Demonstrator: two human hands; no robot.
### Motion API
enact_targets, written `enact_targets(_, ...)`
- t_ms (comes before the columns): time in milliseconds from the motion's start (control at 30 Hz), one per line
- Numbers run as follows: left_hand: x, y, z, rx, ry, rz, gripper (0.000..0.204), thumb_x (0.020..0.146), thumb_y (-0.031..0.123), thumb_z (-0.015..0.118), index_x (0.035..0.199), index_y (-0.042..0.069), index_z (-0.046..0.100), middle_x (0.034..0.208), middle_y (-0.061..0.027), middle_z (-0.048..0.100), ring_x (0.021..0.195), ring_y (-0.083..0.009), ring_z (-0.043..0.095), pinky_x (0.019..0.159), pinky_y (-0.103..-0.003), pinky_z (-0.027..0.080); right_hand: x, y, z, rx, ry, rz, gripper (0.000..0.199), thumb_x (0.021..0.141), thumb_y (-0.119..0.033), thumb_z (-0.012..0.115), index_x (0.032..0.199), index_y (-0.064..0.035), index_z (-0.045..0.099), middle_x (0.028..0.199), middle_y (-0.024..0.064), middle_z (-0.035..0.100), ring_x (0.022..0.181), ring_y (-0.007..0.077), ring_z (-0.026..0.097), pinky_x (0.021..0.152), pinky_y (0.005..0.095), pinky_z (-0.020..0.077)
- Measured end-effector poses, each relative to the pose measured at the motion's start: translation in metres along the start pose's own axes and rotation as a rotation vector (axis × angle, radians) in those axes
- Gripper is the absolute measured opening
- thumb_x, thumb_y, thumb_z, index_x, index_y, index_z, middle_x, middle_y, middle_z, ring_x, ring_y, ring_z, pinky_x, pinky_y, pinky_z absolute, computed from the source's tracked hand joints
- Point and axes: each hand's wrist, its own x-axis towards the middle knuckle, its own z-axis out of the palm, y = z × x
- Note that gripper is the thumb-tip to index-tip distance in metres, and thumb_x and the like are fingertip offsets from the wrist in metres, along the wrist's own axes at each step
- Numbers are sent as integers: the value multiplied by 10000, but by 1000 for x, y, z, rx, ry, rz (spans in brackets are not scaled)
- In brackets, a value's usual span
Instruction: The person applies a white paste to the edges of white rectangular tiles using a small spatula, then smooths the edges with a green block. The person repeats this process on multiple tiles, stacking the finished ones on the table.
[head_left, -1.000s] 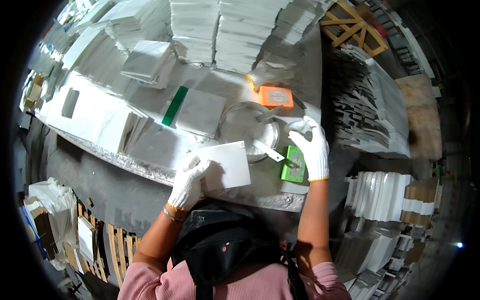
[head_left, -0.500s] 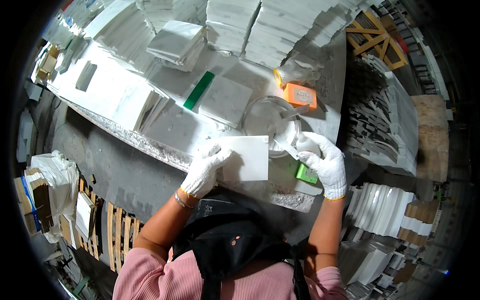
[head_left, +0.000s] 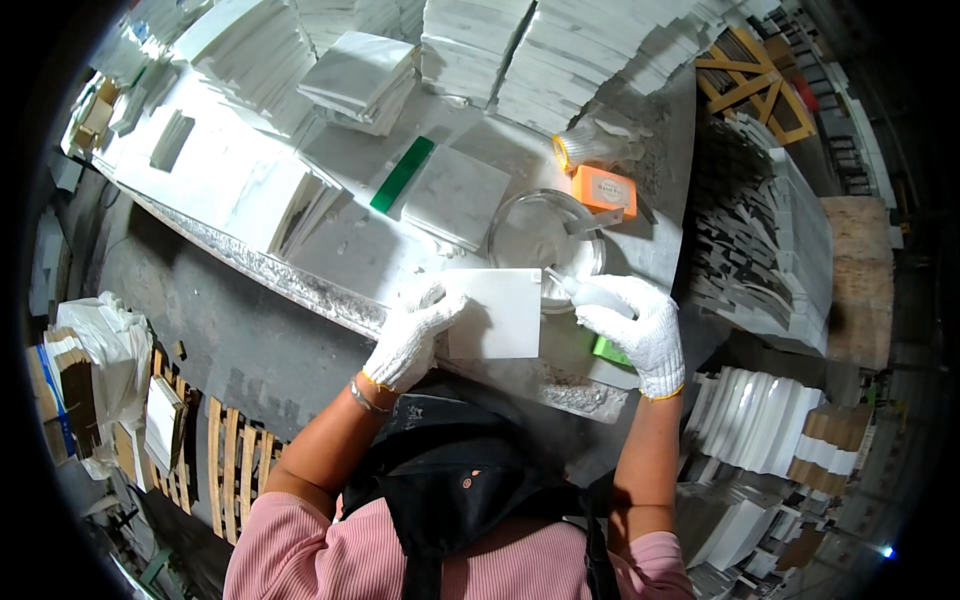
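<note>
left hand (head_left: 412, 338) clamped on white tile (head_left: 493, 313) | right hand (head_left: 632, 327) gripping scraper (head_left: 574, 287)

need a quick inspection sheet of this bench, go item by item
surface: grey worktable, dusty, rough front edge, crowded with tiles
job's things: white square tile held flat at the front edge; small white tool reaching toward the round glass dish just behind the tile
clutter: single marble tile, green strip, orange box, tile stacks along the back
grippers: left hand, white glove, grips the tile's left edge; right hand, white glove, closed on the small tool
cables: nothing seen
surroundings: wooden pallet on the floor at the left, more stacked tiles at the right, wooden frame behind
</note>
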Motion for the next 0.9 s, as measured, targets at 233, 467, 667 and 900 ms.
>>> enact_targets(233,0,-1,-1,20,27,-3,308,953,159,578,1200,-23,597,983,-113,688,875,-191,660,793,-308,532,2,0,1,-29,-6,0,352,729,-209,842,1002,-9,745,938,161,730,833,273,717,744,353,549)
enact_targets(467,1,-1,-1,1,15,0,307,950,152,587,1203,-20,599,992,-104,687,887,-187,662,797,-312,533,3,3,1,-44,-1,5,361,723,-219,844,999,-7,747,937,165,732,840,278,721,755,357,552)
enact_targets(667,0,-1,-1,9,29,-10,310,952,149,587,1214,-15,602,1002,-94,686,891,-179,658,799,-309,530,4,2,2,-34,-3,14,361,723,-218,843,1000,-7,749,935,166,733,841,277,721,755,359,551)
enact_targets(900,0,0,-3,66,41,-29,304,955,142,583,1217,-11,603,1000,-90,684,896,-173,654,802,-303,526,3,3,2,-36,-1,4,354,721,-210,845,994,-6,747,927,165,731,831,279,719,750,360,550)
